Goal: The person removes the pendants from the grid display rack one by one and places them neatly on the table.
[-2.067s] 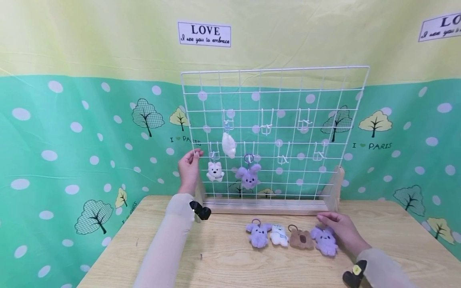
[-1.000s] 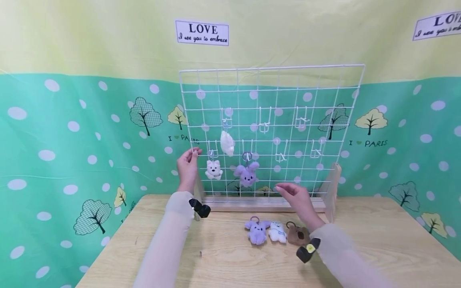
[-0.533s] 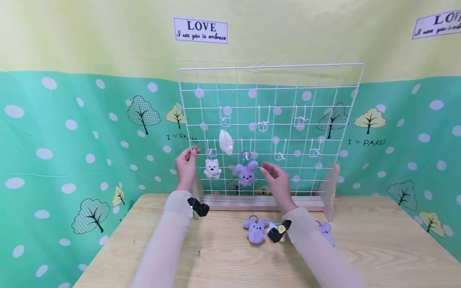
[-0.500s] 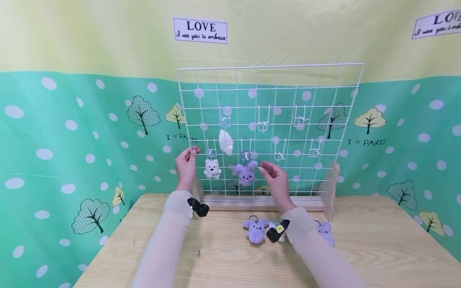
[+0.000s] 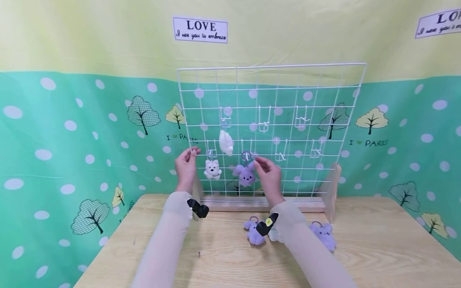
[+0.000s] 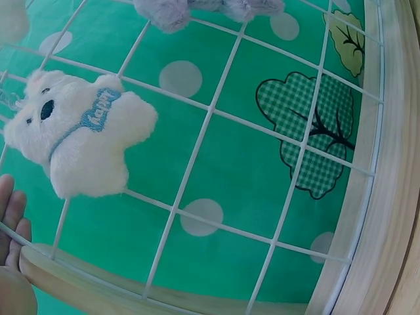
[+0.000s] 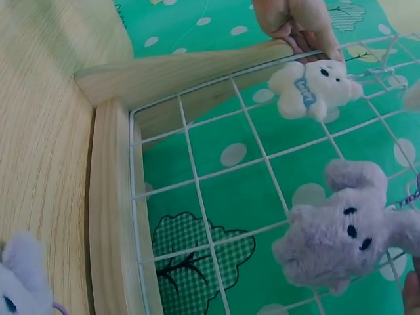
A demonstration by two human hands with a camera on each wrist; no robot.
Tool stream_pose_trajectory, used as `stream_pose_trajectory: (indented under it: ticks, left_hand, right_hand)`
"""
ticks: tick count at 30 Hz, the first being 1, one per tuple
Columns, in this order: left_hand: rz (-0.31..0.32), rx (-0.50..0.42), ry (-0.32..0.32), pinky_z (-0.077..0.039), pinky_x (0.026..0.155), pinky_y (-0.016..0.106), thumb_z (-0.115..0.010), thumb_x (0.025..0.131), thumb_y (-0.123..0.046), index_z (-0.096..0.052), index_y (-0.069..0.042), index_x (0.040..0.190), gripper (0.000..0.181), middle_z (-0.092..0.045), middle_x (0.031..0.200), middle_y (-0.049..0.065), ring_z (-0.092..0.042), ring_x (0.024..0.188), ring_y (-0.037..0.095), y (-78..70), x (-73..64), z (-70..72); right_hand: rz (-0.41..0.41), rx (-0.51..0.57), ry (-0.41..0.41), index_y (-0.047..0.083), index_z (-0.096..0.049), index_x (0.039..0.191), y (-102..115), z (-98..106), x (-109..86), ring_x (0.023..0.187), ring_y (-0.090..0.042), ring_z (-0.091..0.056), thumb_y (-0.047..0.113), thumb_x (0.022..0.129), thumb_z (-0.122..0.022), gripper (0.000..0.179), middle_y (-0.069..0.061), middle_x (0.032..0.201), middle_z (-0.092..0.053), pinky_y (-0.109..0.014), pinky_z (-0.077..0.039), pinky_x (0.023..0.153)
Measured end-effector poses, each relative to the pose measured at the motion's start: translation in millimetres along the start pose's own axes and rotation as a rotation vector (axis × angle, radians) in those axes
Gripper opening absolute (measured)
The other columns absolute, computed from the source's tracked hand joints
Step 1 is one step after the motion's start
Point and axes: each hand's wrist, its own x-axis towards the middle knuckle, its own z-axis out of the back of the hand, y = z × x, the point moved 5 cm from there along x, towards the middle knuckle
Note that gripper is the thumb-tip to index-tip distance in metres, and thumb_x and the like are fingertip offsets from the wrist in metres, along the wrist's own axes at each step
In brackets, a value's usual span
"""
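Note:
My left hand (image 5: 186,168) holds the left edge of a white wire grid rack (image 5: 273,67), thumb in front and fingers behind. A purple plush bunny keychain (image 5: 245,176) hangs by its ring from a hook in the lower row. My right hand (image 5: 269,176) is just right of the bunny, its thumb and fingertips right at the ear. In the right wrist view, only the right fingers (image 7: 412,292) show at the edge, beside the bunny. A white plush dog keychain (image 5: 212,170) hangs near my left hand, and another white plush (image 5: 226,143) hangs above, turned sideways.
Several white hooks (image 5: 264,126) on the grid bear nothing. On the wooden table (image 5: 230,264) lie two purple plush bunnies (image 5: 325,236) and a white plush (image 5: 275,235), partly behind my right wrist. The wooden stand (image 5: 333,192) holds the grid upright before a green curtain (image 5: 72,160).
My right hand has left the purple bunny at the right of the table and moved up and left to the hanging bunny's ear. My left hand keeps its hold on the grid edge.

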Motion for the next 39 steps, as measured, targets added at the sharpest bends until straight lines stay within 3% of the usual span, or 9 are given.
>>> stream_pose_trajectory:
  ticks: [7,18,27,39]
  left_hand:
    - [0.010,0.002,0.014,-0.043,0.101,0.024,-0.053,0.097,-0.014,-0.063,-0.003,0.115,0.023,-0.066,0.114,0.013,-0.059,0.112,0.016,-4.6,-2.4,1.4]
    - [0.017,0.025,0.006,-0.042,0.101,0.023,-0.053,0.097,-0.018,-0.064,-0.010,0.114,0.022,-0.068,0.113,0.005,-0.059,0.111,0.011,2.9,-0.3,1.5]
    - [0.002,0.026,0.002,-0.043,0.100,0.024,-0.052,0.097,-0.018,-0.064,-0.007,0.114,0.023,-0.068,0.112,0.006,-0.059,0.110,0.012,1.5,-1.7,2.2]
    - [0.008,0.025,0.005,-0.042,0.102,0.025,-0.052,0.097,-0.018,-0.063,-0.007,0.115,0.023,-0.068,0.112,0.006,-0.059,0.112,0.013,-2.0,-2.8,2.4]
  right_hand:
    - [0.024,-0.017,0.034,0.002,-0.067,0.109,7.7,-7.6,-3.5,0.093,-0.021,-0.063,0.014,0.088,-0.067,0.024,-0.014,0.107,-0.068,-0.014,-0.051,0.079]
    - [-0.100,0.020,0.003,0.007,-0.068,0.105,-1.0,-15.1,-0.1,0.088,-0.016,-0.060,0.021,0.089,-0.066,0.021,-0.009,0.101,-0.068,-0.018,-0.052,0.075]
    - [-0.115,0.056,0.005,0.004,-0.068,0.103,-1.3,-22.6,-0.2,0.085,-0.012,-0.060,0.016,0.088,-0.068,0.020,-0.012,0.102,-0.068,-0.016,-0.053,0.072]
    - [-0.159,0.071,0.002,0.003,-0.067,0.103,2.1,-25.1,-3.1,0.092,-0.015,-0.062,0.013,0.090,-0.064,0.017,-0.012,0.104,-0.068,-0.017,-0.053,0.079]
